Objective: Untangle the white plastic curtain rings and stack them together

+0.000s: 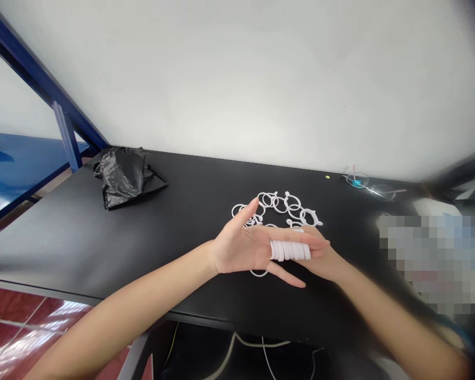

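Above the black tabletop (198,195): left hand (253,248), fingers spread, white elastic bands (290,250) ringing the middle ones; right hand (325,261) behind (fingers mostly hidden, grip unclear); loose bands (315,217) beyond.

You've got a black table (198,192), flat top, glare on the left end. Black bag (124,177), crumpled, back left near the far edge. White bands (315,217) lie loose mid-table in front of you, roughly in an arc, several overlapping, some with small knobs; another shows nearer your front edge. Some are partly blocked, so you can't count them. Glasses (357,180), thin-framed, back right by the far edge. Tiny yellowish bit (328,177) to their left. At your right, pale item (431,258), pixelated, can't tell what.
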Demonstrator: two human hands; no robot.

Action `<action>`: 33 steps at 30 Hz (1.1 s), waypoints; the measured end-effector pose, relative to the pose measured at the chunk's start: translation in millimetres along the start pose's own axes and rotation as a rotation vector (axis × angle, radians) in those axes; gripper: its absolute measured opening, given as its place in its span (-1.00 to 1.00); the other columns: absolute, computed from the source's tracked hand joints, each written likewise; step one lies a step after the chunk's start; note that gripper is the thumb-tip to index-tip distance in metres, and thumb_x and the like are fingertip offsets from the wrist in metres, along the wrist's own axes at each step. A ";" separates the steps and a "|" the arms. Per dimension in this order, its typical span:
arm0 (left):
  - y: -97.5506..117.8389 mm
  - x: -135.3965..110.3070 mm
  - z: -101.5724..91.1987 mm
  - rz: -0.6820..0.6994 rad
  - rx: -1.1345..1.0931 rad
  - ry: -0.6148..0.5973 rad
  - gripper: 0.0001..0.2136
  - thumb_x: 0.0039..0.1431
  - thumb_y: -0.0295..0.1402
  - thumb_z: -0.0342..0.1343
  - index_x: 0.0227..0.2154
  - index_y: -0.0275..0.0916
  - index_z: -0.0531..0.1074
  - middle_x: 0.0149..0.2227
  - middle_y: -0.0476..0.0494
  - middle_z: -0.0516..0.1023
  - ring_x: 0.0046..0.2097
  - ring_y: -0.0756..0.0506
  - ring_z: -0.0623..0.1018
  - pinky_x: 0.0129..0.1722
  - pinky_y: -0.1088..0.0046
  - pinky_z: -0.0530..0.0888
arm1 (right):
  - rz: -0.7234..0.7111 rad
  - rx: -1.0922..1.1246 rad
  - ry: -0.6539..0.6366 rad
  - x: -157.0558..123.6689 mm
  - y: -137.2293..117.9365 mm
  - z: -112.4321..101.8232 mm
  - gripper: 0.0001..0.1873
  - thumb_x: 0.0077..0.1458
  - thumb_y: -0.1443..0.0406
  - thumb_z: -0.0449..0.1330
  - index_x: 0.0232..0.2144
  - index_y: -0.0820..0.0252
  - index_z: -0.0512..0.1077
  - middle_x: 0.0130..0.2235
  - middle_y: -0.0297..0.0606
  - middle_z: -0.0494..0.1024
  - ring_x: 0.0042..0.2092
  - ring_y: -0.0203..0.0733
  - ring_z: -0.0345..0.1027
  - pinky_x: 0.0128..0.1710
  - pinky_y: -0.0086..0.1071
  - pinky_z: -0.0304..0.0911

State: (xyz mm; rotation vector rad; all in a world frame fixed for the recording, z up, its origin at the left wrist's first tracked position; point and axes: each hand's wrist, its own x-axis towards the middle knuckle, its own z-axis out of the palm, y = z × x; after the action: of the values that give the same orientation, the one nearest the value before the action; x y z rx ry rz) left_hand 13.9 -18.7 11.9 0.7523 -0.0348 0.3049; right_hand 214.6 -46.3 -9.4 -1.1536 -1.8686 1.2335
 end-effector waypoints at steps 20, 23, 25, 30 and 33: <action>-0.5 -0.6 -0.4 0.043 0.001 -0.095 -0.12 0.24 0.20 -0.48 0.23 -0.50 0.23 0.37 -0.40 0.02 0.40 -0.37 -0.02 0.16 0.03 0.34 | -0.028 0.022 0.016 3.8 8.9 14.4 -0.80 -0.08 0.24 0.41 -0.61 0.08 0.47 -0.60 -0.46 0.45 -0.45 -0.24 0.43 -0.46 -0.38 0.39; 0.1 -0.4 -0.1 0.039 0.010 -0.105 -0.11 0.23 0.20 -0.48 0.24 -0.52 0.22 0.37 -0.42 0.03 0.40 -0.37 -0.03 0.17 0.02 0.33 | 0.012 0.060 0.004 3.2 21.5 17.1 -0.68 -0.01 0.19 0.36 -0.69 0.10 0.40 -0.63 -0.43 0.41 -0.45 -0.25 0.40 -0.46 -0.38 0.37; 0.5 -0.2 0.5 0.042 0.012 -0.103 -0.11 0.23 0.20 -0.49 0.23 -0.52 0.23 0.36 -0.42 0.05 0.40 -0.37 -0.02 0.17 0.02 0.33 | 0.036 0.094 -0.006 2.9 27.1 19.2 -0.67 0.04 0.15 0.32 -0.67 0.10 0.40 -0.60 -0.41 0.43 -0.44 -0.24 0.40 -0.46 -0.37 0.37; 0.2 0.0 1.5 0.030 0.003 -0.068 -0.09 0.21 0.21 -0.52 0.20 -0.50 0.28 0.34 -0.43 0.10 0.38 -0.38 0.03 0.14 0.03 0.34 | 0.049 0.147 0.020 6.5 28.7 22.0 -0.68 0.01 0.11 0.34 -0.64 0.09 0.39 -0.56 -0.36 0.46 -0.33 -0.12 0.45 -0.39 -0.29 0.41; -0.2 -0.4 1.1 0.019 0.009 -0.052 -0.07 0.20 0.22 -0.54 0.19 -0.50 0.30 0.34 -0.43 0.10 0.37 -0.39 0.05 0.14 0.03 0.34 | 0.048 0.096 0.023 5.9 22.7 17.3 -0.68 -0.04 0.12 0.37 -0.65 0.08 0.38 -0.56 -0.36 0.46 -0.31 -0.09 0.46 -0.39 -0.27 0.40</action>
State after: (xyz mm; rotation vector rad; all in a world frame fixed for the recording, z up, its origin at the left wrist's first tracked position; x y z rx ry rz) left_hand 13.6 -19.7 12.5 0.7690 -0.0893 0.3038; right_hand 205.0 -43.5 -36.7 -1.1626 -1.7545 1.3160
